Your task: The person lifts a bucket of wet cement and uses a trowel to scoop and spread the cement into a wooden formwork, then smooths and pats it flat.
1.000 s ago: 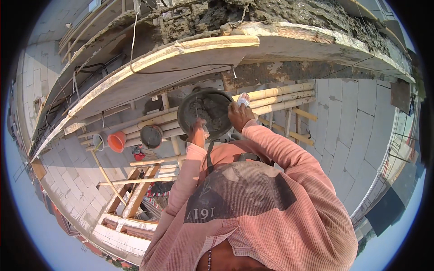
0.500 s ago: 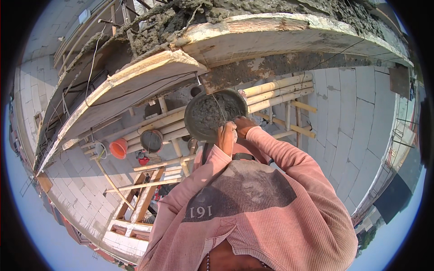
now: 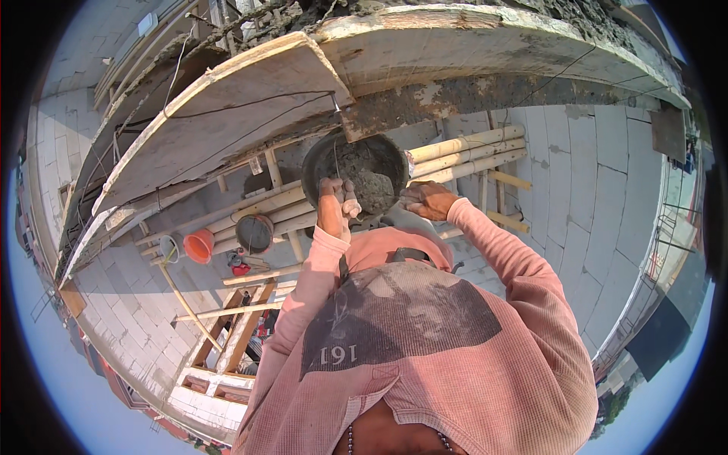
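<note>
A large dark bucket of wet grey mortar hangs in front of me below the edge of the boards. My left hand, its fingertips grey with mortar, is curled at the bucket's near left side around a thin cord or handle that runs up across the opening. My right hand has its fingers bent over the near right rim, gripping it. Pale bamboo poles pass behind the bucket.
Above are rough formwork boards with wires and wet concrete on top. Lower left stand a smaller dark bucket, an orange bucket and a white pail among bamboo scaffolding. A grey block wall is at right.
My right hand has come down from high on the right rim to the near right side. The bucket has shifted, and since half a second ago my hands have moved apart.
</note>
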Demonstrator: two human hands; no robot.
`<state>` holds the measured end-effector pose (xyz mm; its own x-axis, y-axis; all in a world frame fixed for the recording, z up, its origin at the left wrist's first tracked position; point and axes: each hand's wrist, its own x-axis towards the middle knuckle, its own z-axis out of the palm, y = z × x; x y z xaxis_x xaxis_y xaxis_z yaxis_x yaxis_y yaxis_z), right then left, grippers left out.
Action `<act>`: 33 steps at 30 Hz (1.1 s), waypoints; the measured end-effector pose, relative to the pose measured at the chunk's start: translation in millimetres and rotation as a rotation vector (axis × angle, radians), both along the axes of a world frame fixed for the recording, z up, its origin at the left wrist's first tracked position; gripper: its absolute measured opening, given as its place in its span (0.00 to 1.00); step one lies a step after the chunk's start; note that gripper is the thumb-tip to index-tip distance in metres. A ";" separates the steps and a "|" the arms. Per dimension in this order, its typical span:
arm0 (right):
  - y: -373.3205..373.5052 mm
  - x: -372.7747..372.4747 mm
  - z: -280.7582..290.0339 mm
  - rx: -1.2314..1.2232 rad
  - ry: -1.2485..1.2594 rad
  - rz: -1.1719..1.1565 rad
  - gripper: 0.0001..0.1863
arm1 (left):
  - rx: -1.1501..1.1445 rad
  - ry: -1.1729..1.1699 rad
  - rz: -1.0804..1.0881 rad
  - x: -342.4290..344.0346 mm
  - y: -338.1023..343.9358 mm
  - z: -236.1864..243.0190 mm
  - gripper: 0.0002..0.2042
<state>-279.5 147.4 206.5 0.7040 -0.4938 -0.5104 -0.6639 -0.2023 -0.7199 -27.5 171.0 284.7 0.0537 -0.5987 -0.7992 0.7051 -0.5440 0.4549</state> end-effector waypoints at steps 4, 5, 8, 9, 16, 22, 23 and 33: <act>-2.8 -11.0 40.6 0.061 -0.030 -0.199 0.27 | 0.034 0.029 0.060 -4.5 -8.6 1.8 0.17; -0.5 -17.4 45.3 0.051 -0.042 -0.238 0.28 | 0.022 0.033 0.032 -2.0 -9.3 6.8 0.15; 3.0 -47.6 62.9 0.056 -0.097 -0.282 0.26 | 0.072 0.038 -0.019 12.2 -7.0 -18.4 0.18; 5.1 -59.7 73.6 0.049 -0.128 -0.316 0.25 | 0.060 0.020 -0.071 15.6 -7.3 -19.8 0.19; -15.6 -167.2 286.7 0.204 0.093 -0.480 0.20 | 0.119 0.104 0.033 39.5 1.5 -66.7 0.15; -67.2 -225.0 487.4 0.065 0.304 -0.634 0.19 | 0.151 0.060 0.097 61.6 11.4 -106.4 0.16; -77.4 -228.4 508.3 0.010 0.279 -0.681 0.19 | 0.142 0.073 0.098 63.9 10.6 -109.9 0.16; -202.0 -229.3 486.7 -1.378 0.413 0.293 0.16 | 0.182 -0.002 0.198 65.2 21.2 -62.2 0.10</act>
